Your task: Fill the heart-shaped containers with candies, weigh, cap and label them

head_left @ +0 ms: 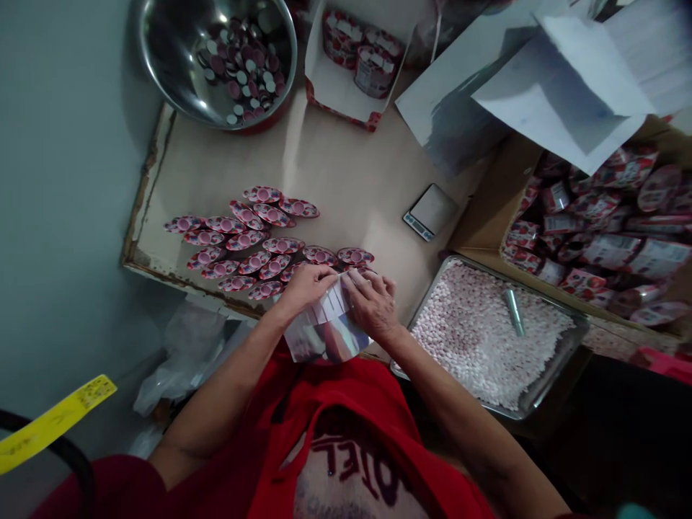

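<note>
Close to my body, both hands hold a sticker sheet, its upper part white with thin dividing lines and its lower part glossy. My left hand is closed on the sheet's upper left edge, thumb and fingers pressed together. On the upper right side, my right hand has its fingers bent over the sheet; whether a single sticker is between the fingertips cannot be made out. Just beyond the hands, several small red-and-pink packs with round pink caps stand in loose rows, the nearest partly hidden by my fingers.
A metal bowl holds round discs at the back left, beside an open box with packs. A small digital scale lies right of centre. A metal tray of small white pieces holds a scoop-like metal tube. Behind it stands a cardboard carton of packs.
</note>
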Action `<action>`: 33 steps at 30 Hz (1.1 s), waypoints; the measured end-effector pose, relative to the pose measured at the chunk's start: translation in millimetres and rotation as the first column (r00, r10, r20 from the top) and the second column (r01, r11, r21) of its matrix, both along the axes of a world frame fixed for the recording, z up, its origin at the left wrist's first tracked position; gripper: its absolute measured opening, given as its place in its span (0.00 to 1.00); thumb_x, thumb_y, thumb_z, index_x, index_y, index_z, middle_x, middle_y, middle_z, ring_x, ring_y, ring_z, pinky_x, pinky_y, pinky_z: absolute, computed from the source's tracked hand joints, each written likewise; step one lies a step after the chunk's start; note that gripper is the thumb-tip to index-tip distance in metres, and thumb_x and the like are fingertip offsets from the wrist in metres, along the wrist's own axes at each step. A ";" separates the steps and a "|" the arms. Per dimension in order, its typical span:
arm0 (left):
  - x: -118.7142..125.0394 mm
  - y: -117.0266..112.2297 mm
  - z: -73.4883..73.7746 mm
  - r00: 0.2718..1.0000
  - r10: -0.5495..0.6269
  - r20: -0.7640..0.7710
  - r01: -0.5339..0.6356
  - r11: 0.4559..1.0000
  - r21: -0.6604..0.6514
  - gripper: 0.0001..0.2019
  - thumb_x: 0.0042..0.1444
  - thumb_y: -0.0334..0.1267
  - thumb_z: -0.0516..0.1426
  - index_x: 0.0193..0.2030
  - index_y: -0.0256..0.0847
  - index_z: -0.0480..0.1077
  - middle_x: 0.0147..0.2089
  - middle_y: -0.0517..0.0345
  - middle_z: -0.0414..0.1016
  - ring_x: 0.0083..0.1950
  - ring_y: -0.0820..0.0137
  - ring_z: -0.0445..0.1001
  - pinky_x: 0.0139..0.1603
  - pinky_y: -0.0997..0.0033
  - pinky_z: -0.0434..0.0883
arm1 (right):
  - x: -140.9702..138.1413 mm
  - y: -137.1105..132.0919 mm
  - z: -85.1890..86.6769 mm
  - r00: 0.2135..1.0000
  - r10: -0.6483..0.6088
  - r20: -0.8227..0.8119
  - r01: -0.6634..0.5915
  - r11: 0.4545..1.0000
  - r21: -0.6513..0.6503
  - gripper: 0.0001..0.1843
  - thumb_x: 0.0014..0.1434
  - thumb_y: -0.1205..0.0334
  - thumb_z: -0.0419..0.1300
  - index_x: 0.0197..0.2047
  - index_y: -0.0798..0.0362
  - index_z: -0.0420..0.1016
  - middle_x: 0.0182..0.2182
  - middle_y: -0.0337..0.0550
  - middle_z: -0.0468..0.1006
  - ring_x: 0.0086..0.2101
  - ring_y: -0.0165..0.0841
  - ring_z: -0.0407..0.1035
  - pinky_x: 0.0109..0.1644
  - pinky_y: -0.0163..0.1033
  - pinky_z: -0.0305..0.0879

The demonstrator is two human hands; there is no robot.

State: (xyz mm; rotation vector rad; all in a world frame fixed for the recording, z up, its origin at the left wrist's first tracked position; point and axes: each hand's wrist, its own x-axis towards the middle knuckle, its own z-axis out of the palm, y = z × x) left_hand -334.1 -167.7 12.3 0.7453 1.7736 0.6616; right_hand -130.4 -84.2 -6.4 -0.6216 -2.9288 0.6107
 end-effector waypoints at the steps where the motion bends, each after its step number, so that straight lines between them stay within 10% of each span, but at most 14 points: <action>1: -0.2 0.7 0.6 1.000 0.002 0.008 -0.002 1.000 -0.002 0.16 0.62 0.44 0.56 0.39 0.39 0.83 0.38 0.56 0.85 0.39 0.66 0.79 0.40 0.71 0.70 | 2.2 -0.2 0.8 1.000 -0.006 -0.005 0.006 1.000 -0.002 0.23 0.74 0.61 0.55 0.70 0.46 0.72 0.62 0.47 0.79 0.59 0.45 0.66 0.64 0.51 0.50; 7: 1.0 8.5 4.0 0.991 -0.089 -0.100 0.088 0.996 -0.014 0.15 0.62 0.43 0.55 0.39 0.40 0.83 0.38 0.55 0.85 0.39 0.66 0.78 0.42 0.71 0.70 | -1.1 10.2 9.0 0.997 -0.076 -0.021 0.075 0.996 -0.037 0.16 0.74 0.61 0.56 0.59 0.44 0.80 0.54 0.45 0.84 0.56 0.42 0.69 0.64 0.51 0.49; 23: 13.8 7.0 -2.2 0.996 0.033 0.087 -0.030 0.999 -0.026 0.16 0.61 0.45 0.56 0.42 0.39 0.83 0.43 0.53 0.86 0.44 0.64 0.80 0.44 0.69 0.73 | 12.8 -14.4 2.7 0.994 -0.084 0.075 0.088 0.995 -0.047 0.32 0.75 0.66 0.49 0.79 0.48 0.57 0.71 0.50 0.69 0.68 0.46 0.63 0.68 0.52 0.49; 33: 17.4 12.3 6.3 0.994 -0.112 0.009 0.112 0.994 -0.001 0.15 0.63 0.43 0.55 0.41 0.39 0.82 0.42 0.54 0.86 0.42 0.64 0.80 0.43 0.70 0.71 | 21.5 -18.5 6.3 0.985 -0.171 0.034 0.173 0.984 -0.052 0.22 0.75 0.61 0.53 0.69 0.44 0.73 0.60 0.45 0.81 0.61 0.42 0.67 0.66 0.51 0.48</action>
